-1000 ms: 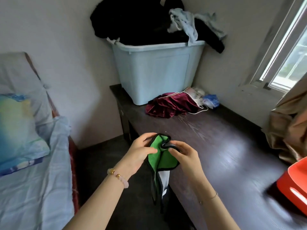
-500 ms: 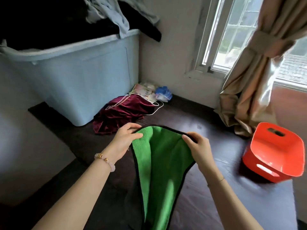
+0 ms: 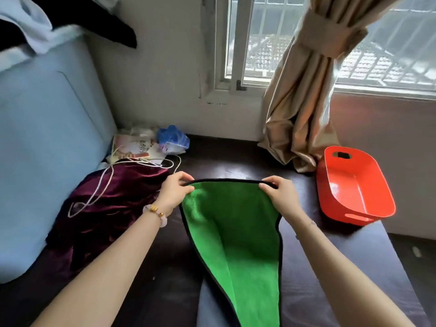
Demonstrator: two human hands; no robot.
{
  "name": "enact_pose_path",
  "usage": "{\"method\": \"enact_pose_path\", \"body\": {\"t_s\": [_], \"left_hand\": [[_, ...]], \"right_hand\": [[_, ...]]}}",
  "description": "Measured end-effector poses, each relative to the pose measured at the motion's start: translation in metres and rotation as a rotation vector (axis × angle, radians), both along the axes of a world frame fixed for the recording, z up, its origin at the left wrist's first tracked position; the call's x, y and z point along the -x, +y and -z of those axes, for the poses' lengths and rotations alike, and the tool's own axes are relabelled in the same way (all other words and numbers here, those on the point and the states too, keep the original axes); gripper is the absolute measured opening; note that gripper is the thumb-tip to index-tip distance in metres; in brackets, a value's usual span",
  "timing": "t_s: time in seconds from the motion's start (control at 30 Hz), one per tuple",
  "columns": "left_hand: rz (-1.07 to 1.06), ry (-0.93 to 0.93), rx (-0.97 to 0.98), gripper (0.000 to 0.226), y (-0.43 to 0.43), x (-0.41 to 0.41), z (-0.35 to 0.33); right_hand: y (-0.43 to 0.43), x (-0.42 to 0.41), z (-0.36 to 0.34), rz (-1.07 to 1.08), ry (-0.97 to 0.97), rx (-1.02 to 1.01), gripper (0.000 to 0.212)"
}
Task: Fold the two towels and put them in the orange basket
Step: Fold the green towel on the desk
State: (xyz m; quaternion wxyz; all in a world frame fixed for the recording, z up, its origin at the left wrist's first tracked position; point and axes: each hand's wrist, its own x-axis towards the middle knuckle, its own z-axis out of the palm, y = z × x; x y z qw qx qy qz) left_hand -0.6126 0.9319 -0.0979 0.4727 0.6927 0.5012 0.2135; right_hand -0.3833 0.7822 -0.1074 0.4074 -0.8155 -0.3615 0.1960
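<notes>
Left hand point(image 3: 173, 193) pinching top-left corner of green towel point(image 3: 238, 234); right hand point(image 3: 279, 197) pinching top-right corner. Top edge stretched taut between hands, above dark bench point(image 3: 354, 267); towel body hangs toward viewer, lower end apparently draping past bench edge. Orange basket point(image 3: 354, 187) on bench, right of towel, empty, apart from it. Maroon cloth point(image 3: 111, 204) left.

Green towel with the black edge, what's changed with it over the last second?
The green black-edged towel went from bunched between the hands to spread open: the left hand and right hand moved apart along its top edge. Both hands kept their grip; the orange plastic basket remains empty.
</notes>
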Motion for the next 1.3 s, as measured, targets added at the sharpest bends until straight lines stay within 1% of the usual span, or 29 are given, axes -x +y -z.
{"method": "enact_pose_path", "body": {"t_s": [0.2,0.47,0.63,0.77,0.83,0.9,1.0,1.1,1.2,1.3], "left_hand": [[0.102,0.067,0.02,0.017,0.057,-0.032,0.039],[0.182,0.141,0.037,0.015,0.093,-0.065,0.077],[0.141,0.132,-0.009,0.014,0.118,-0.078,0.09],[0.178,0.15,0.025,0.019,0.128,-0.083,0.098],[0.209,0.178,0.03,0.026,0.126,-0.081,0.101],[0.217,0.202,-0.007,0.031,0.12,-0.076,0.101],[0.224,0.214,-0.119,0.032,0.107,-0.065,0.09],[0.273,0.18,-0.197,0.029,0.079,-0.047,0.079],[0.369,0.167,-0.183,0.027,0.04,-0.021,0.073],[0.419,0.165,-0.113,0.025,0.0,0.006,0.072]], "right_hand": [[0.039,-0.015,0.034,0.107,-0.069,0.184,0.015],[0.065,-0.029,0.061,0.208,-0.06,0.345,0.018],[0.079,-0.04,0.07,0.266,-0.025,0.365,0.019],[0.081,-0.038,0.073,0.288,-0.015,0.318,0.03],[0.075,-0.032,0.071,0.275,-0.038,0.333,0.037],[0.067,-0.028,0.07,0.261,-0.081,0.353,0.04],[0.052,-0.018,0.067,0.298,-0.108,0.342,0.042],[0.03,0.004,0.068,0.306,-0.11,0.307,0.041],[0.003,0.034,0.073,0.269,-0.095,0.295,0.038],[-0.024,0.063,0.078,0.238,0.014,0.296,0.035]]}}
